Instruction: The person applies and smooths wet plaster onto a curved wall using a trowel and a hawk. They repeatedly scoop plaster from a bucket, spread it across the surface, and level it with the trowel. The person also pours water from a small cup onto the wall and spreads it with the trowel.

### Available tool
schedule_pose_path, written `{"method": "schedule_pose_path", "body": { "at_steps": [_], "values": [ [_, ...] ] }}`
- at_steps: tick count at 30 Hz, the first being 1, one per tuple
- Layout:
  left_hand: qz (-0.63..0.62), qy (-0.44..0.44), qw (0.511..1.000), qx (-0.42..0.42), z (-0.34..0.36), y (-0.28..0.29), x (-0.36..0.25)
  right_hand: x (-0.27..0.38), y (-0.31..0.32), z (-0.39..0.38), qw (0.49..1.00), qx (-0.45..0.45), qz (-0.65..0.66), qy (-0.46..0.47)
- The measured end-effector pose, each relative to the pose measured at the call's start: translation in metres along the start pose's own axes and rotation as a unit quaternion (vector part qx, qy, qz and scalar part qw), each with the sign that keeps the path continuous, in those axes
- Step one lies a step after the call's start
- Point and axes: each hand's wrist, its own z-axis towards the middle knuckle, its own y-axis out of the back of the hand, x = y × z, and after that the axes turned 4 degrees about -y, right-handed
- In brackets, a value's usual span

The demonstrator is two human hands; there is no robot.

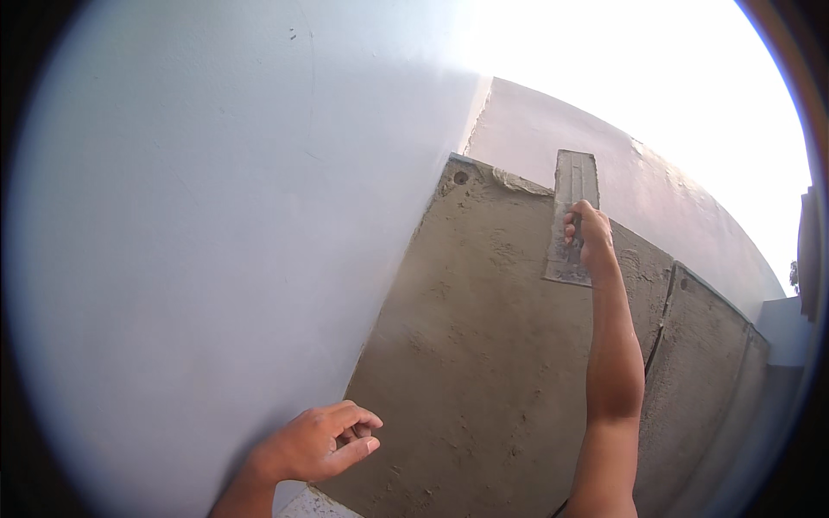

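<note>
Trowel (577, 177), where is it?

At the top edge of the grey panel (484, 337), nearly upright, its plate rising above that edge. Your right hand (592, 229) has its fingers wrapped round the handle; whether the plate touches the surface, I can't tell.

And the left?

Your left hand (319, 439) hangs near the panel's lower left edge, fingers loosely curled, nothing seen in them.

How far along?

Most of the face looks levelled, I'd judge. Rough patches (503, 250), a hole (460, 178) in the upper left corner and a ragged flap (521, 181) along the top seem left.
</note>
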Motion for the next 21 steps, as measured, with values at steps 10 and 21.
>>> {"method": "schedule_pose_path", "body": {
  "at_steps": [10, 21],
  "values": [
    [-0.026, 0.000, 1.000, -0.012, -0.012, 0.005, 0.002, -0.043, -0.179, 0.018, 0.982, -0.057, -0.166, 0.066],
    [-0.056, -0.024, 0.998, -0.008, -0.011, 0.006, 0.009, -0.049, -0.041, 0.004, 0.927, -0.269, -0.255, 0.061]
  ]
}}
